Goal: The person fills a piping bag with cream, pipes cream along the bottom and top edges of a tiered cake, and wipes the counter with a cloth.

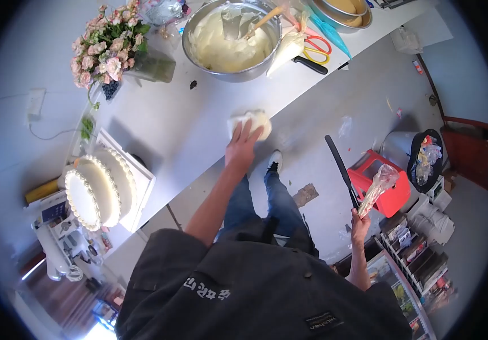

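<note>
My left hand (242, 148) lies on a white cloth (261, 122) at the table's near edge, fingers bent over it and pressing it down. Off the table to the right, my right hand (360, 225) is closed around a long dark palette knife (341, 170) and a clear piping bag (377, 192) with pale cream in it. Both stick up from the fist, side by side. A steel mixing bowl (230, 72) of pale cream stands beyond the cloth, with a wooden-handled tool (266, 21) resting in it.
Right of the bowl lie a filled piping bag (287, 52), scissors (319, 50), a black-handled knife (311, 65) and round tins (343, 22). A flower vase (156, 65) and a tiered white cake (94, 190) stand left. A red stool (388, 187) and bin (400, 153) are on the floor.
</note>
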A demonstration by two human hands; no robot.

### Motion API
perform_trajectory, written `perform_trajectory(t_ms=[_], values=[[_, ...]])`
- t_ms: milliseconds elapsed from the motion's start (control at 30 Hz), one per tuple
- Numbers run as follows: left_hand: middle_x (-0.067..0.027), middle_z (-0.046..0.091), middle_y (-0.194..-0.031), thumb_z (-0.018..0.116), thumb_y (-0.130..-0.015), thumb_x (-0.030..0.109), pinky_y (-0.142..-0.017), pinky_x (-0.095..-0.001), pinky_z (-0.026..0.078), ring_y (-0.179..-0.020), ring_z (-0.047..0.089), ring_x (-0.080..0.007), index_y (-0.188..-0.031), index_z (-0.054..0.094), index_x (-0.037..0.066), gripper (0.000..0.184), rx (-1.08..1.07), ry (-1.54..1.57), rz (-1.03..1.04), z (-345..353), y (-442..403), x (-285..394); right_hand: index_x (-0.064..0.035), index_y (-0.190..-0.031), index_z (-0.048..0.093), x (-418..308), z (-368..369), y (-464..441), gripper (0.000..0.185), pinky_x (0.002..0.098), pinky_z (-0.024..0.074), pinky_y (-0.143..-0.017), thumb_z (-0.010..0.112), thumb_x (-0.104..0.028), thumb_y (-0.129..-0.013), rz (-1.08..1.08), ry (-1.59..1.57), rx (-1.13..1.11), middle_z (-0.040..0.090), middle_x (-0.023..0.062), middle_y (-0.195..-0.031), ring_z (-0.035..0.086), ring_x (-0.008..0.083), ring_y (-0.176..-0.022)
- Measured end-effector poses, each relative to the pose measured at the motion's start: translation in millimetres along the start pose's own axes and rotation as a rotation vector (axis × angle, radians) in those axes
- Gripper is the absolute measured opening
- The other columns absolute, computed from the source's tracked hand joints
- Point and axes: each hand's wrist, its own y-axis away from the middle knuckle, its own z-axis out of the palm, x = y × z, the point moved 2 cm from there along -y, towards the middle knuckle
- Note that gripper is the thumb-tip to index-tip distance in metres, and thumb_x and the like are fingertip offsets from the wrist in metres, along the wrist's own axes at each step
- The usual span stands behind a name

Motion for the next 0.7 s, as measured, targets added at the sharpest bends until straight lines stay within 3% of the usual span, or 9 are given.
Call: perform_trajectory(t_ms=[200, 267, 300, 467, 600, 700], values=[[-0.0125, 0.043, -0.151, 0.055, -0.078, -0.009, -0.101, -0.0446, 0.050, -0.136, 0.043, -0.0422, -0.138, 0.054, 0.026, 0.069, 0.034, -0.085, -0.019, -0.8, 64.5, -39.7, -0.0036, -0.121, 0.063, -23.2, 5.8, -15.9, 0.030, 0.0208, 0.0205, -0.044, 0.069, -0.008, -0.092, -0.019, -0.070, 0.004, 0.040, -0.0113, -0.064, 0.029, -0.0005, -0.050], [-0.0135, 0.043, -0.150, 0.054, -0.080, -0.007, -0.102, -0.0453, 0.049, -0.137, 0.041, -0.0423, -0.139, 0.053, 0.026, 0.067, 0.009, -0.064, -0.083, -14.5, 54.4, -22.8, -0.0069, -0.097, 0.062, -26.2, 12.9, -8.3, 0.010, 0.0216, 0.0207, -0.044, 0.070, -0.011, -0.093, -0.014, -0.094, 0.033, 0.041, -0.0107, -0.061, 0.030, 0.0001, -0.049], [-0.0131, 0.043, -0.150, 0.053, -0.081, -0.005, -0.102, -0.0453, 0.049, -0.137, 0.041, -0.0418, -0.139, 0.053, 0.026, 0.065, 0.002, -0.048, -0.068, -16.0, 39.6, -13.1, -0.0085, -0.084, 0.062, -28.9, 18.2, -6.6, 0.013, 0.0220, 0.0208, -0.044, 0.070, -0.013, -0.093, -0.017, -0.107, 0.045, 0.041, -0.0104, -0.060, 0.031, 0.0004, -0.048], [-0.0109, 0.042, -0.152, 0.049, -0.088, 0.001, -0.105, -0.0440, 0.046, -0.140, 0.037, -0.0388, -0.140, 0.051, 0.026, 0.058, -0.008, 0.022, 0.121, 2.1, -88.1, 24.1, -0.0070, -0.098, 0.065, -10.5, 14.5, 6.6, 0.008, 0.0209, 0.0233, -0.044, 0.070, -0.011, -0.093, 0.008, -0.080, 0.016, 0.048, -0.0086, -0.066, 0.033, 0.0006, -0.049], [-0.0108, 0.039, -0.154, 0.048, -0.089, 0.001, -0.111, -0.0427, 0.040, -0.142, 0.035, -0.0379, -0.141, 0.051, 0.028, 0.059, -0.077, 0.090, 0.153, 2.8, -168.6, 37.8, -0.0051, -0.108, 0.064, -17.1, 10.4, 18.7, 0.017, 0.0203, 0.0241, -0.043, 0.069, -0.011, -0.093, 0.008, -0.073, 0.070, 0.051, -0.0076, -0.069, 0.034, 0.0001, -0.049], [-0.0120, 0.034, -0.157, 0.051, -0.091, 0.004, -0.108, -0.0450, 0.043, -0.142, 0.035, -0.0383, -0.142, 0.049, 0.030, 0.057, -0.089, 0.059, 0.174, 7.8, -193.8, 41.4, -0.0040, -0.114, 0.064, -16.1, 4.0, 26.5, 0.024, 0.0199, 0.0244, -0.043, 0.070, -0.011, -0.093, -0.008, -0.116, 0.067, 0.053, -0.0063, -0.072, 0.034, 0.0000, -0.049]])
